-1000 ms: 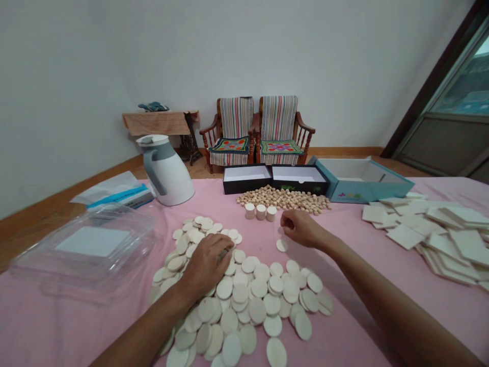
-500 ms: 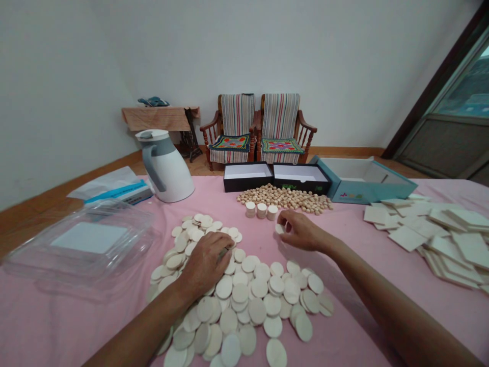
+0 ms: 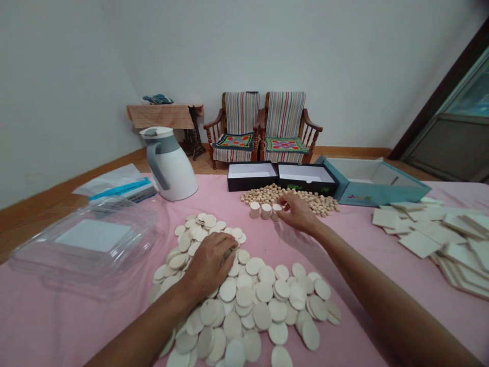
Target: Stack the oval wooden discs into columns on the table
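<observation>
right hand (image 3: 298, 214) pinched on wooden stack (image 3: 274, 214) | left hand (image 3: 209, 265) flat on discs (image 3: 263, 291)

The left grip (image 3: 209, 265) lies spread over a heap of pale round wooden discs (image 3: 244, 311); the right grip (image 3: 298, 213) touches the last of three short disc stacks (image 3: 266, 210), just before a mound of small wooden beads (image 3: 260, 194).

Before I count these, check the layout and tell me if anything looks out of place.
The square wooden tiles at the right of the pink cloth lie in a loose, overlapping slump, some tilted on others, unlike the three tidy short stacks of discs beside the wooden pegs. Nothing looks damaged.
</observation>
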### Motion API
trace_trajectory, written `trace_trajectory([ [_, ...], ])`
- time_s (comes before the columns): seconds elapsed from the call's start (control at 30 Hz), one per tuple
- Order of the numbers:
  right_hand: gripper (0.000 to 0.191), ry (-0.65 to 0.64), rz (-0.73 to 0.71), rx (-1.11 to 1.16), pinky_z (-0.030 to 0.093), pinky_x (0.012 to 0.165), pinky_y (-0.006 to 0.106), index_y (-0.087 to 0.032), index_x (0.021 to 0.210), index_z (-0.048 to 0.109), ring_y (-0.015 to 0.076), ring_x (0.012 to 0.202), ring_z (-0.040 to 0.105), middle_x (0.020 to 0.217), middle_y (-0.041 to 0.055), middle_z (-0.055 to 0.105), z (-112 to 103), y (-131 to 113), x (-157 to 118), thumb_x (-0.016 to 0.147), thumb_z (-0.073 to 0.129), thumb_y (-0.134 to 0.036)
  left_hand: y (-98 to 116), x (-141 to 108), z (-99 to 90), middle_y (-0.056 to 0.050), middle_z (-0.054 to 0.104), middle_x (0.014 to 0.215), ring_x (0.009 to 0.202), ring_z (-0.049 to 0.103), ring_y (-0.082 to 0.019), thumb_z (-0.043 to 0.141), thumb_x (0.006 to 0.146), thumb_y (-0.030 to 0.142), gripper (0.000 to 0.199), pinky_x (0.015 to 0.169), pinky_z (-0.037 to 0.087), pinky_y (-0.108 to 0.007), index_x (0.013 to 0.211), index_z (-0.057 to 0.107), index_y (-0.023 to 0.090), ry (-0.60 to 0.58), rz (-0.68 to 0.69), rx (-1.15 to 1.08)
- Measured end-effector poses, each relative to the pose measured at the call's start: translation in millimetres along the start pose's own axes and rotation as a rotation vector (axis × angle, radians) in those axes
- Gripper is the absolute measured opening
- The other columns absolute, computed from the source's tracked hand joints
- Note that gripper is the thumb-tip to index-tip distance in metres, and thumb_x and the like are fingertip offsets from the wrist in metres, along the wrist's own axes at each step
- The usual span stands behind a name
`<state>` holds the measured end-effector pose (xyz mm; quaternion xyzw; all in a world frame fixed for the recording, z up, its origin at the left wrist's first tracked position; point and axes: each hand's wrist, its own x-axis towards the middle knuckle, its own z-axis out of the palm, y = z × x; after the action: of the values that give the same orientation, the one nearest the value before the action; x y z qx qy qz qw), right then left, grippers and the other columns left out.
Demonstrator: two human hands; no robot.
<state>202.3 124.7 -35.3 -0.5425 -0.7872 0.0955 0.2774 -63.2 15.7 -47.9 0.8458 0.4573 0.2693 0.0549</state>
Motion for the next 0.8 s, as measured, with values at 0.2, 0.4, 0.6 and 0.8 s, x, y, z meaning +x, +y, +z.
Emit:
trace_trajectory([
  [0.2, 0.016, 0.058, 0.057, -0.021, 0.037, 0.062, 0.024, -0.016, 0.076, 0.062, 0.0143, 0.065, 0.054, 0.074, 0.0035, 0.062, -11.8, 5.5, -10.9, 0.069, 0.047, -0.013, 1.3, 0.2, -0.8, -0.007, 0.065, 0.100, 0.097, 0.057, -0.021, 0.051, 0.083, 0.015, 0.018, 0.088, 0.046, -0.039, 0.097, 0.062, 0.018, -0.009, -0.013, -0.013],
  [0.4, 0.024, -0.243, 0.033, 0.118, 0.036, 0.056, 0.022, -0.016, 0.066, 0.068, 0.0126, 0.058, 0.054, 0.063, 0.0004, 0.065, -4.3, 17.3, -21.1, 0.067, 0.045, -0.010, 0.2, -0.4, -0.4, -0.007, 0.065, 0.100, 0.097, 0.057, -0.021, 0.052, 0.083, 0.015, 0.018, 0.088, 0.046, -0.039, 0.097, 0.062, 0.018, -0.006, -0.010, -0.007],
  [0.6, 0.027, -0.189, 0.024, 0.157, 0.034, 0.054, 0.021, -0.016, 0.071, 0.070, 0.0118, 0.057, 0.051, 0.062, -0.0005, 0.064, -0.9, 10.3, -22.0, 0.067, 0.044, -0.010, -0.9, -1.0, 0.8, -0.007, 0.064, 0.100, 0.098, 0.056, -0.021, 0.051, 0.083, 0.015, 0.018, 0.088, 0.045, -0.039, 0.097, 0.062, 0.019, -0.013, -0.009, -0.011],
  [0.8, 0.028, -0.134, 0.035, 0.183, 0.034, 0.054, 0.021, -0.015, 0.077, 0.070, 0.0111, 0.056, 0.051, 0.065, 0.0005, 0.065, 3.8, 8.1, -21.8, 0.067, 0.045, -0.009, -2.3, -2.8, 1.2, -0.006, 0.064, 0.101, 0.098, 0.056, -0.021, 0.053, 0.082, 0.014, 0.018, 0.089, 0.044, -0.039, 0.097, 0.061, 0.018, -0.005, -0.003, -0.009],
])
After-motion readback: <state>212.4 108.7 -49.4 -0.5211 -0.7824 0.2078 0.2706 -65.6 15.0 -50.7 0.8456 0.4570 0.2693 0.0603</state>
